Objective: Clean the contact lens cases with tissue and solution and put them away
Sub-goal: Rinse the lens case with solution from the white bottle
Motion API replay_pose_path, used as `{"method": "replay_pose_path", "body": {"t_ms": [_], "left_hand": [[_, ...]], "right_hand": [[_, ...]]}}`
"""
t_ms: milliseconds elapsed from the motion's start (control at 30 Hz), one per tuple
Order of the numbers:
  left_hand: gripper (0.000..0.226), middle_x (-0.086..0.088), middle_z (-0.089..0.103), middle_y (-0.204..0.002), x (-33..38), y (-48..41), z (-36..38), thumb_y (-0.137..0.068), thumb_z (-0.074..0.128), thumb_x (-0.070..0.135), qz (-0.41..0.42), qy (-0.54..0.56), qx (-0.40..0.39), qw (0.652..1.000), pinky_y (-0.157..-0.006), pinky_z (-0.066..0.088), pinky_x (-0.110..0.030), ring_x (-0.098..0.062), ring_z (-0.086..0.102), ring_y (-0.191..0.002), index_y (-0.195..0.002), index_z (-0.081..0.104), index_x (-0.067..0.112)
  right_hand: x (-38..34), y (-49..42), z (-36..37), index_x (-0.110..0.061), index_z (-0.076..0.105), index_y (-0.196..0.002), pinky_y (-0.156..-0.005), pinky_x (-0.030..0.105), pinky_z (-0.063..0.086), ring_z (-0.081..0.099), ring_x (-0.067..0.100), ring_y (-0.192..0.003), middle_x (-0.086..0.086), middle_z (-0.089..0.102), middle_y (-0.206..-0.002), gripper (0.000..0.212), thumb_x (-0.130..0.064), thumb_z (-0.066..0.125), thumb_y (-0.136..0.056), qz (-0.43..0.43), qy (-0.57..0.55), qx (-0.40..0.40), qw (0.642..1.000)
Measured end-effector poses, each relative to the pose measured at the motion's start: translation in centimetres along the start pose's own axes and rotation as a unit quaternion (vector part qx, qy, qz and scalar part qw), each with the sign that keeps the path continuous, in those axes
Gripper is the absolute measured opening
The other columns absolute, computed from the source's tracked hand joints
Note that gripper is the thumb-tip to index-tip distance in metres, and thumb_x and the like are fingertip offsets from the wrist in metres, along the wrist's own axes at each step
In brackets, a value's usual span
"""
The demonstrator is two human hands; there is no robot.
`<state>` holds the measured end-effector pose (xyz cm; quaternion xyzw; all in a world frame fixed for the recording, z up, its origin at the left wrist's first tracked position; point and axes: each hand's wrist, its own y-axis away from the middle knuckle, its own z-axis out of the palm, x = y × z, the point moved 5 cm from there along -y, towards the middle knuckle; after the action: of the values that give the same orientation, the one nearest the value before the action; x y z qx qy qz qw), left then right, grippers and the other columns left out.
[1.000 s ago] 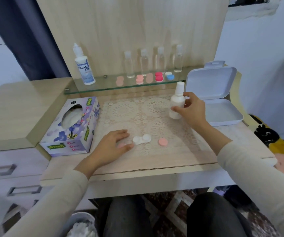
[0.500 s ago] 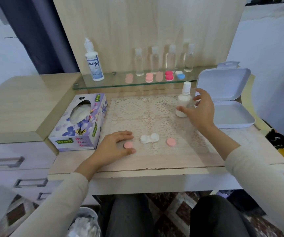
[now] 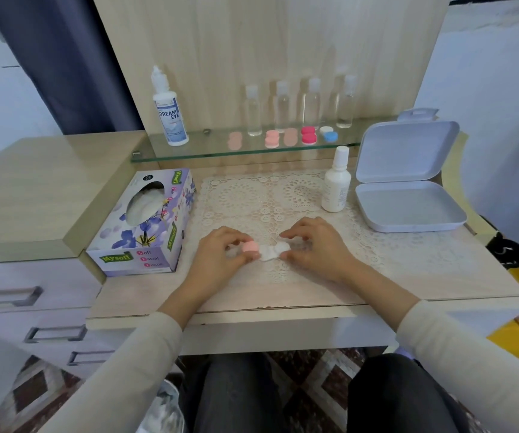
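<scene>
Recapping seems the step: left hand [image 3: 217,260] pinches a pink cap [image 3: 249,246] over the white lens case [image 3: 270,253], on the tabletop [image 3: 408,276] toward its front edge; right hand [image 3: 320,248] fingers [image 3: 286,235] clamp its other end. Next, seat and twist squarely.

tissue box [image 3: 145,223] left of lace mat [image 3: 270,201], open box [image 3: 408,195] right
</scene>
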<state>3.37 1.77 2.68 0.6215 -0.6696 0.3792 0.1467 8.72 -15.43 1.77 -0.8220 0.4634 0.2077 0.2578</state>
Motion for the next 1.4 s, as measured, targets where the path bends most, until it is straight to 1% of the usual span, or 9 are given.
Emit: {"method": "replay_pose_path", "body": {"t_ms": [233,433,567,767,867,1067,1167,1267,1400], "left_hand": [[0.028,-0.007,0.067,-0.091,0.8,-0.7,1.8,-0.071,0.077,0.023,-0.011,-0.014,-0.032,0.999,-0.069,0.036,-0.007,-0.011,0.055,-0.08,-0.097,0.072,0.013],[0.026,-0.006,0.066,-0.091,1.1,-1.1,2.0,-0.074,0.074,0.025,0.013,-0.05,-0.052,0.997,-0.074,0.04,-0.018,-0.012,0.054,-0.081,-0.097,0.072,0.014],[0.027,-0.008,0.066,-0.093,1.6,-1.2,1.9,-0.076,0.073,0.023,0.03,-0.061,-0.052,0.996,-0.081,0.045,-0.029,-0.017,0.058,-0.084,-0.1,0.071,0.012],[0.032,-0.005,0.064,-0.102,1.1,-1.2,2.3,-0.08,0.068,0.01,0.018,-0.041,-0.115,0.992,-0.086,0.045,-0.023,-0.017,0.058,-0.094,-0.112,0.066,0.011],[0.036,0.002,0.064,-0.111,1.1,-0.9,2.3,-0.08,0.066,0.005,0.011,0.003,-0.149,0.989,-0.086,0.041,-0.008,-0.01,0.057,-0.102,-0.115,0.064,0.013],[0.034,0.003,0.06,-0.082,0.9,-1.2,2.1,-0.067,0.078,0.037,-0.044,-0.063,-0.03,0.997,-0.068,0.043,-0.019,-0.009,0.052,-0.074,-0.085,0.066,0.012],[0.018,-0.002,0.062,-0.094,1.4,-1.2,2.6,-0.08,0.068,0.021,-0.009,-0.067,-0.083,0.994,-0.071,0.036,-0.014,-0.011,0.054,-0.085,-0.096,0.069,0.012],[0.026,-0.007,0.063,-0.109,2.0,-1.3,2.7,-0.086,0.06,0.008,0.032,-0.049,-0.161,0.985,-0.077,0.037,-0.008,-0.015,0.054,-0.098,-0.11,0.066,0.011],[0.039,0.0,0.06,-0.097,1.7,-1.4,2.5,-0.071,0.076,0.034,-0.022,-0.102,-0.083,0.991,-0.075,0.041,-0.023,-0.014,0.053,-0.089,-0.101,0.065,0.011]], "right_hand": [[0.1,0.1,0.3,-0.022,0.072,-0.098,-0.066,0.013,0.027,0.039,0.012,-0.079,-0.008,0.065,-0.092,0.026,-0.03,0.075,-0.074,-0.012,-0.01,0.025,1.0],[0.3,0.1,0.5,-0.021,0.072,-0.099,-0.067,0.013,0.027,0.039,0.013,-0.08,-0.006,0.066,-0.094,0.026,-0.03,0.074,-0.075,-0.022,-0.008,0.032,0.999],[0.3,0.1,0.6,-0.02,0.072,-0.098,-0.068,0.025,0.028,0.04,0.014,-0.08,-0.005,0.067,-0.094,0.025,-0.028,0.074,-0.075,-0.027,-0.01,0.044,0.999],[0.3,0.1,0.6,-0.019,0.072,-0.099,-0.071,0.029,0.032,0.043,0.018,-0.082,-0.003,0.067,-0.095,0.025,-0.025,0.074,-0.075,-0.036,-0.009,0.049,0.998],[0.3,0.2,0.6,-0.018,0.073,-0.096,-0.072,0.032,0.036,0.046,0.022,-0.081,-0.002,0.068,-0.093,0.023,-0.024,0.075,-0.074,-0.042,-0.018,0.052,0.998],[0.4,0.2,0.7,-0.019,0.073,-0.098,-0.073,0.032,0.037,0.046,0.02,-0.082,-0.003,0.068,-0.093,0.025,-0.027,0.075,-0.074,-0.04,-0.016,0.052,0.998],[0.4,0.2,0.7,-0.019,0.073,-0.096,-0.072,0.031,0.035,0.046,0.021,-0.081,-0.003,0.068,-0.093,0.024,-0.026,0.075,-0.074,-0.038,-0.016,0.054,0.998],[0.4,0.2,0.7,-0.019,0.073,-0.096,-0.071,0.031,0.034,0.044,0.018,-0.08,-0.003,0.068,-0.092,0.023,-0.025,0.075,-0.074,-0.038,-0.017,0.058,0.997],[0.4,0.2,0.7,-0.019,0.072,-0.099,-0.071,0.027,0.029,0.041,0.015,-0.081,-0.003,0.067,-0.095,0.025,-0.027,0.074,-0.075,-0.033,-0.008,0.055,0.998]]}}
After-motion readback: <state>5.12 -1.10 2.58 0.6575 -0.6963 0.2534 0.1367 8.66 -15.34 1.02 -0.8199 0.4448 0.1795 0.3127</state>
